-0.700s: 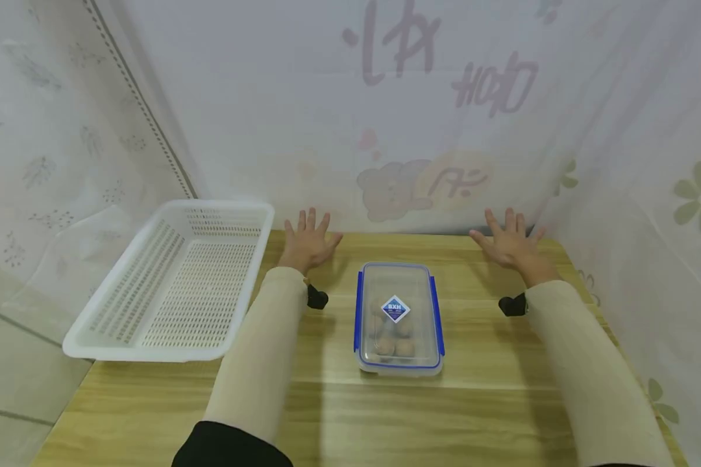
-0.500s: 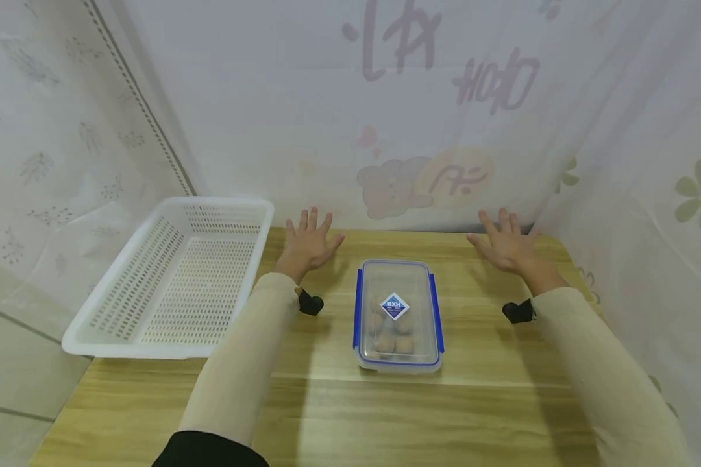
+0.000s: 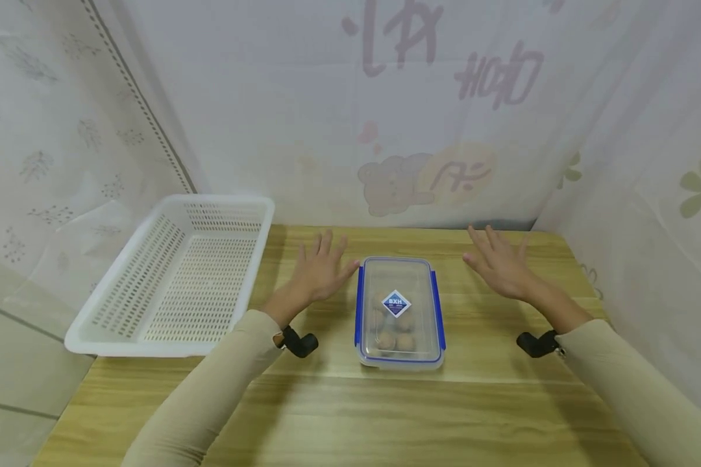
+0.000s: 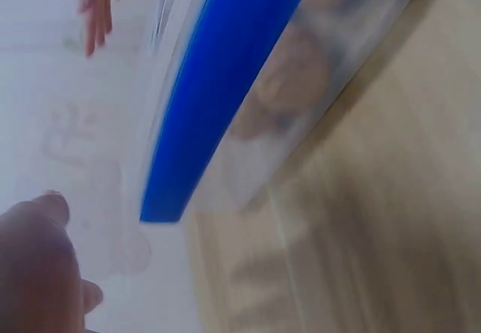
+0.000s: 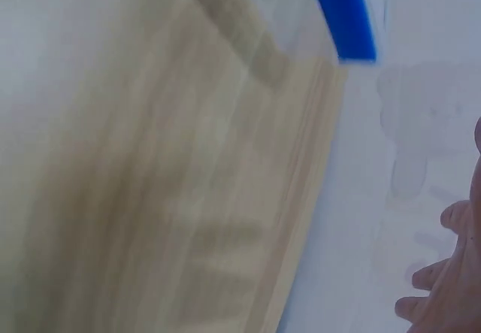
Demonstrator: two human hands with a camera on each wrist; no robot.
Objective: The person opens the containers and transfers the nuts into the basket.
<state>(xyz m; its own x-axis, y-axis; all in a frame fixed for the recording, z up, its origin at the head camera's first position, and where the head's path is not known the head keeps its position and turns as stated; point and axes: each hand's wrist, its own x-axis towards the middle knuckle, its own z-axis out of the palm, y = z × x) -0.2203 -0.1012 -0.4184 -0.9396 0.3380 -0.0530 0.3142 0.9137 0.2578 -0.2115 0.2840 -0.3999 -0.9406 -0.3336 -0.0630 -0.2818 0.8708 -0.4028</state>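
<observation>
A clear plastic food container (image 3: pixel 402 324) with blue side clips and a blue-edged lid lies on the table, a diamond-shaped label on top. Several round brown things (image 3: pixel 396 341), resembling walnuts or small eggs, show through its near half; the left wrist view has them (image 4: pixel 293 74) behind the blue clip (image 4: pixel 218 85). My left hand (image 3: pixel 321 269) is spread beside the container's far left corner, thumb tip right at the clip's end. To the right, my right hand (image 3: pixel 500 264) hovers with fingers extended, apart from the container. Both hands hold nothing.
A white perforated plastic basket (image 3: pixel 210 292) stands at the left of the wooden table (image 3: pixel 374 415). Printed white cloth (image 3: pixel 315 130) hangs behind the table and along both sides. Black camera mounts (image 3: pixel 300 344) sit on both wrists.
Both hands have drawn back from the table's far edge toward me. The left hand has also shifted right, closer to the container. Container and basket stay in place.
</observation>
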